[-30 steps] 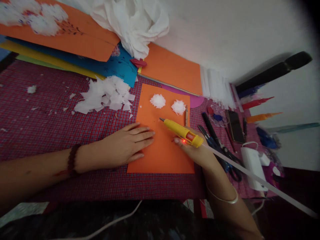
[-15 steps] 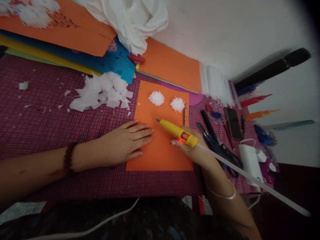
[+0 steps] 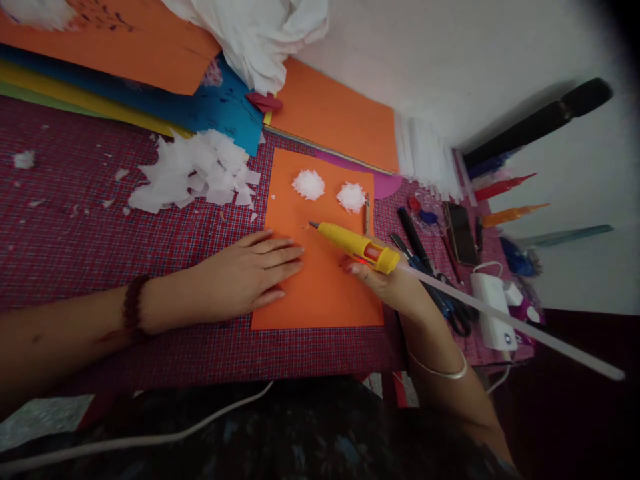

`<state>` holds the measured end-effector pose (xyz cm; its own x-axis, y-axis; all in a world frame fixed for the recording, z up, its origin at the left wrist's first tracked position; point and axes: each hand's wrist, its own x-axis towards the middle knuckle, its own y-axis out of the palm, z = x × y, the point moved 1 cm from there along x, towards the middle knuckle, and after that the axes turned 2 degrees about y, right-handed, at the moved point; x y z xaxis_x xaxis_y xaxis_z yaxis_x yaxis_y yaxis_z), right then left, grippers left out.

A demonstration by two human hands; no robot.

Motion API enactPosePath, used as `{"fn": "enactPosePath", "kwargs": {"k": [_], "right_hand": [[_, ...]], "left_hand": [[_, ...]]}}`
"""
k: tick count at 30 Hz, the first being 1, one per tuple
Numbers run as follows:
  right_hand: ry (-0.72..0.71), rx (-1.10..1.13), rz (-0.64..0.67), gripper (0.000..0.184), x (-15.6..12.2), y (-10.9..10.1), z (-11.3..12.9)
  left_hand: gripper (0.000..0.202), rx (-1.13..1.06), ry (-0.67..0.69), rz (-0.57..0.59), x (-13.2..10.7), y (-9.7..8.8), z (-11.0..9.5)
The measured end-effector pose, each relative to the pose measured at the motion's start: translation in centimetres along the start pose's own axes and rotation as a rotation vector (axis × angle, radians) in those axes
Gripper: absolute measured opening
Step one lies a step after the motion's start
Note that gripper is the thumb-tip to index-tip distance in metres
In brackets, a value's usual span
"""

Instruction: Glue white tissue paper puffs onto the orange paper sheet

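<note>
In my right hand (image 3: pixel 385 280) is a yellow hot glue gun (image 3: pixel 350 243), its red light showing and a long glue stick (image 3: pixel 500 312) jutting from its back. Its nozzle points left, over the middle of an orange sheet (image 3: pixel 325 300); whether the tip touches the paper I cannot tell. My left hand (image 3: pixel 255 270) lies flat, fingers out, across the sheet's left edge. Two fluffy white paper tufts, one on the left (image 3: pixel 309 185) and one on the right (image 3: pixel 352 197), sit on the sheet's far part. A pencil stub (image 3: pixel 367 215) lies along its right edge.
Cut white paper pieces (image 3: pixel 200 170) are heaped left of the sheet. Behind are an orange pad (image 3: pixel 345 117) and crumpled white cloth or tissue (image 3: pixel 265 37). On the right lie scissors (image 3: pixel 453 313), a cutter (image 3: pixel 405 248), a phone (image 3: pixel 461 233) and a white power adapter (image 3: pixel 493 313).
The whole view has shifted slightly, so things appear a little higher and further left. The glue gun's back end has swung a bit; its nozzle stays near the same spot over the sheet.
</note>
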<state>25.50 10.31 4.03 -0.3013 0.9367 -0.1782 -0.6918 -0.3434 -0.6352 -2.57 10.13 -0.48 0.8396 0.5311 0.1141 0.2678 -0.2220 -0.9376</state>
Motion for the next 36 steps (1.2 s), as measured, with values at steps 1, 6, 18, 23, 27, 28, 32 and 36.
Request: {"fn": "enactPosePath", "kwargs": {"k": [1, 6, 18, 23, 27, 28, 32, 36], "right_hand": [[0.004, 0.048, -0.012, 0.046, -0.1, -0.2, 0.4], [0.012, 0.134, -0.023, 0.044, 0.0, -0.7, 1.7], [0.036, -0.005, -0.129, 0.038, -0.3, -0.9, 0.3], [0.032, -0.064, -0.140, 0.037, 0.0, -0.4, 0.0], [0.045, -0.079, -0.162, 0.037, 0.3, -0.1, -0.7], [0.054, -0.068, -0.166, 0.037, 0.4, 0.0, -0.9], [0.075, -0.055, -0.140, 0.039, 0.5, 0.2, -1.2], [0.041, -0.070, -0.129, 0.039, 0.3, 0.1, -0.9]], "left_hand": [[0.047, 0.003, 0.003, -0.001, 0.0, -0.1, 0.0], [0.045, 0.038, 0.034, -0.006, 0.2, -0.6, -0.2], [0.042, 0.058, 0.068, -0.047, 0.3, -0.7, -0.2], [0.041, 0.060, 0.069, -0.058, 0.3, -0.4, 0.0], [0.041, 0.086, 0.080, -0.061, 0.3, -0.3, 0.0], [0.041, 0.094, 0.081, -0.061, 0.3, -0.3, -0.1], [0.041, 0.105, 0.075, -0.057, 0.3, -0.4, -0.1], [0.040, 0.102, 0.068, -0.050, 0.3, -0.3, -0.1]]}}
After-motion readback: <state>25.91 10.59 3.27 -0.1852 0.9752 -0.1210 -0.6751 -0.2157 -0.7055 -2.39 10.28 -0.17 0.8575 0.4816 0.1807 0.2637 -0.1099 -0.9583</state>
